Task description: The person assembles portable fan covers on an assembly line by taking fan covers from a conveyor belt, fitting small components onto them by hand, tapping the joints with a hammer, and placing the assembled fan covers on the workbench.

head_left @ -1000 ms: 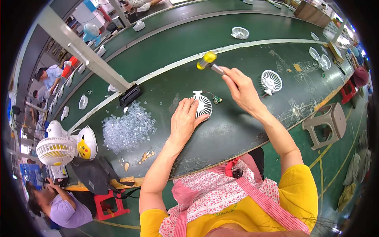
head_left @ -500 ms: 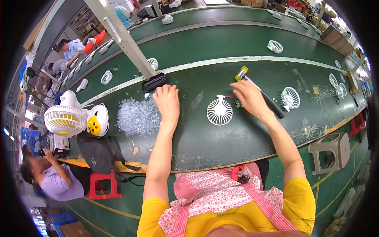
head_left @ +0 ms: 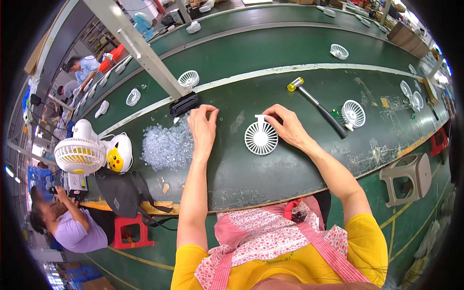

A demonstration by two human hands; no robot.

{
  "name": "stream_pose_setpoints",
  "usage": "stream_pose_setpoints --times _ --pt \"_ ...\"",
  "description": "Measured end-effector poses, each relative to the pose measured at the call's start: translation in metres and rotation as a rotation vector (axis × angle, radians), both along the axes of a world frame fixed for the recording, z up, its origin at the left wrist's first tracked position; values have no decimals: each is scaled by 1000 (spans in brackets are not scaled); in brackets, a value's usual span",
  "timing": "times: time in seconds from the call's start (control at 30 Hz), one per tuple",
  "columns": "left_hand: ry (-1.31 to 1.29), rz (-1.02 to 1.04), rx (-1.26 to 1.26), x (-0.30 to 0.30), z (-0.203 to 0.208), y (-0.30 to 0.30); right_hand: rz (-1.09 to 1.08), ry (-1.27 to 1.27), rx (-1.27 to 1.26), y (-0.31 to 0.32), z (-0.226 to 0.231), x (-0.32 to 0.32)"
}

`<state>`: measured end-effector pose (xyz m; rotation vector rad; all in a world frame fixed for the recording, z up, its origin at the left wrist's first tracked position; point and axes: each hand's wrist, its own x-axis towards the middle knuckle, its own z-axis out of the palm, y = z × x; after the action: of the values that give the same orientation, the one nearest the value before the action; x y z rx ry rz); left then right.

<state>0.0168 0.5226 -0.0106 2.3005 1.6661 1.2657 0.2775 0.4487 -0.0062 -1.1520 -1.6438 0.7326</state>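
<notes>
1. My left hand (head_left: 203, 126) is stretched out over the dark green table (head_left: 270, 169), fingertips pinched narrow at the edge of a heap of small clear plastic pieces (head_left: 166, 145); I cannot tell whether a piece sits between them.
2. My right hand (head_left: 289, 126) rests against the white round fan grille (head_left: 261, 137), thumb and fingers closed lightly on the small tab at its upper rim.
3. The grille lies flat on the table between my two hands, nearer the right one.
4. A hammer with a yellow head (head_left: 316, 105) lies untouched just beyond my right hand, handle pointing right.
5. A second white grille with a small circuit board (head_left: 353, 114) sits right of the hammer.
6. A white desk fan (head_left: 77, 154) stands at the far left.
</notes>
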Motion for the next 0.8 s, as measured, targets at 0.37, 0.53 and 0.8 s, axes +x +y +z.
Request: stream_pose_setpoints --times 0.37,0.53,0.8 --pt "-1412 -599 -973 49 -6 -31 -32 146 140 -12 0 -18" --pt "-1368 -573 -978 53 -2 -37 -3 99 71 -13 3 -18" --pt "-1300 -510 -867 63 8 -48 -65 82 20 -14 7 -23"
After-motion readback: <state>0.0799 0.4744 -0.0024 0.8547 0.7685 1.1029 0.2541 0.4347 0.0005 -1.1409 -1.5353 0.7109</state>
